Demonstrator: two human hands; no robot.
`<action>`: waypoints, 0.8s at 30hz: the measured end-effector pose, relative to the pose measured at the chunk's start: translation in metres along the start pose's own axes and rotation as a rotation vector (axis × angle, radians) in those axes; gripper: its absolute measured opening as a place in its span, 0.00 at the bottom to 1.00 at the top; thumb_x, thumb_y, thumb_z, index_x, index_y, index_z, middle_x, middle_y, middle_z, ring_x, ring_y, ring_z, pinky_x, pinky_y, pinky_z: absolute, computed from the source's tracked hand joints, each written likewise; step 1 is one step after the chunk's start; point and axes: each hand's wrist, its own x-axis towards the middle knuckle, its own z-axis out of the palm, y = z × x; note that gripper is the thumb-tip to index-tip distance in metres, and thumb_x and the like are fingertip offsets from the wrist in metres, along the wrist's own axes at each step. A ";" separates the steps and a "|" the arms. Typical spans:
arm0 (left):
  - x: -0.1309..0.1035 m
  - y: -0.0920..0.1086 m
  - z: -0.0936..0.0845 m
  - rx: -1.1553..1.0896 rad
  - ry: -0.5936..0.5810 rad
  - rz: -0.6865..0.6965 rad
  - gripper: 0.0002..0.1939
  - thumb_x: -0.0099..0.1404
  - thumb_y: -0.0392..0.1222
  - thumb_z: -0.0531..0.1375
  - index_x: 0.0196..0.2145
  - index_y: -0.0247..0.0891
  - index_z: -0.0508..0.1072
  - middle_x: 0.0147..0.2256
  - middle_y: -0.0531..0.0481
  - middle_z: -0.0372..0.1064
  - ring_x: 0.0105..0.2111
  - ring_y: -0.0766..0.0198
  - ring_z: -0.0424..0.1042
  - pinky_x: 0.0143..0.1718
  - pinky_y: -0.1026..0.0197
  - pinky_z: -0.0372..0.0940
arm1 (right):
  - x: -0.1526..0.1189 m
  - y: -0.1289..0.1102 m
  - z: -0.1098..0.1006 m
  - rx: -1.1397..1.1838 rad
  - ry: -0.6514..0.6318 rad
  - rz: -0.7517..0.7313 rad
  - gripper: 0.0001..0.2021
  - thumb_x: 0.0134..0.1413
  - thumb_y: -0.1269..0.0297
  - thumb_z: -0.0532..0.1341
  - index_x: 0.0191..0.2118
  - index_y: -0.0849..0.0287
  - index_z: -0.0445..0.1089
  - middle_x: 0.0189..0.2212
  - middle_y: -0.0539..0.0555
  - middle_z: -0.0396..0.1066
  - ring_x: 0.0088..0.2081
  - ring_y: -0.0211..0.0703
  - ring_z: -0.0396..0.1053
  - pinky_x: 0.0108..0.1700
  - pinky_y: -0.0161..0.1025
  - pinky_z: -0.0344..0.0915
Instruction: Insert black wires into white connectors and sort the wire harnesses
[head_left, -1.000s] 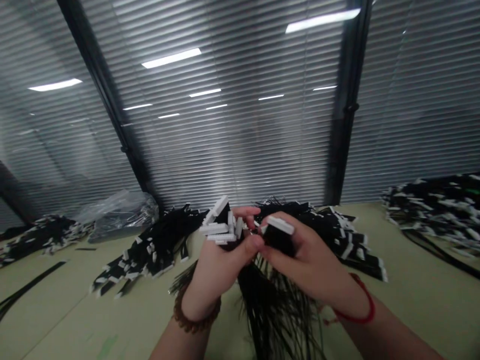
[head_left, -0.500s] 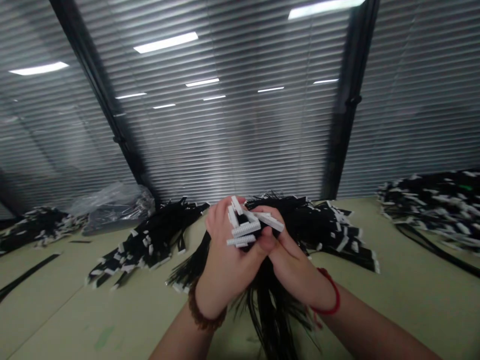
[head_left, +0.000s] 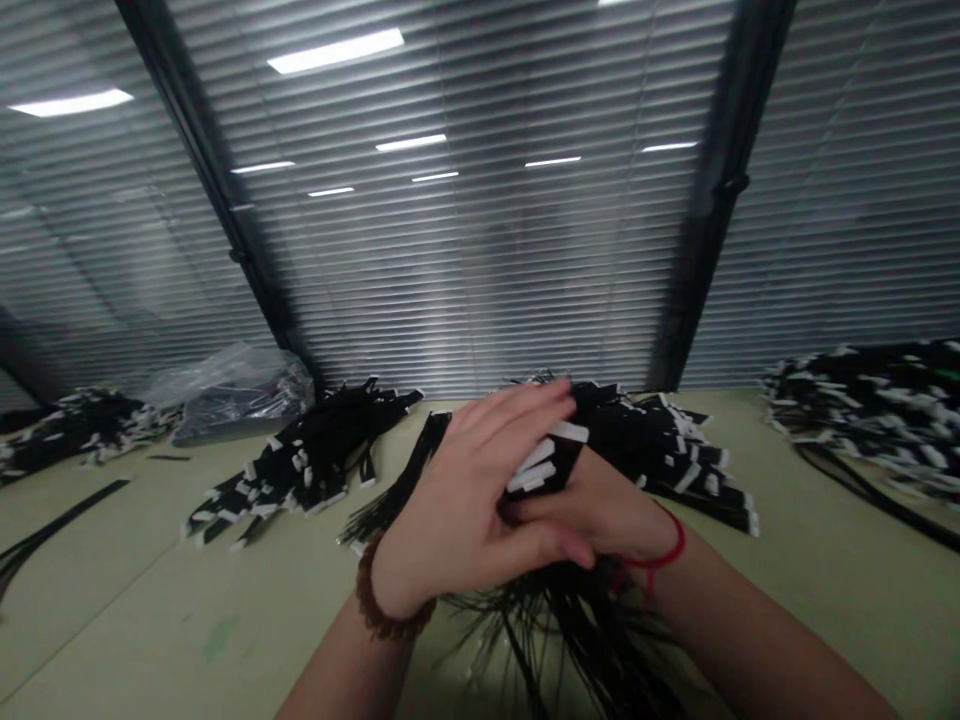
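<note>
Blinds (head_left: 465,270) stand beyond the worktop (head_left: 135,580). Near centre, the split bundle (head_left: 534,474) now looks gathered, closed in the right hand's (head_left: 611,505) grip; the left hand's (head_left: 450,500) has opened, fingers straight, over it.

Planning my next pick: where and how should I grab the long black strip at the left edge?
Probably pinch the black strip by its tip nearest the blinds, from above: that part lies straight and flat, apart from the piles.
</note>
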 end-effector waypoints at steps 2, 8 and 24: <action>-0.001 -0.003 0.003 -0.159 0.052 -0.104 0.53 0.54 0.58 0.66 0.67 0.48 0.39 0.68 0.40 0.36 0.67 0.46 0.41 0.64 0.42 0.45 | 0.006 -0.011 -0.003 0.134 0.085 0.011 0.10 0.46 0.66 0.66 0.35 0.60 0.66 0.26 0.47 0.68 0.25 0.33 0.65 0.27 0.33 0.66; 0.018 -0.020 0.051 -0.745 0.133 -0.399 0.30 0.54 0.50 0.68 0.50 0.37 0.63 0.38 0.44 0.72 0.40 0.54 0.75 0.42 0.52 0.70 | 0.055 -0.063 -0.005 0.176 0.277 -0.230 0.10 0.44 0.74 0.68 0.29 0.61 0.65 0.22 0.43 0.61 0.21 0.26 0.57 0.23 0.27 0.57; -0.022 -0.128 -0.051 0.445 -0.335 -1.126 0.11 0.63 0.44 0.59 0.35 0.32 0.70 0.23 0.51 0.66 0.21 0.65 0.66 0.23 0.62 0.63 | 0.008 0.065 -0.078 0.445 0.282 0.572 0.12 0.56 0.67 0.59 0.46 0.61 0.64 0.43 0.59 0.73 0.38 0.38 0.74 0.45 0.39 0.70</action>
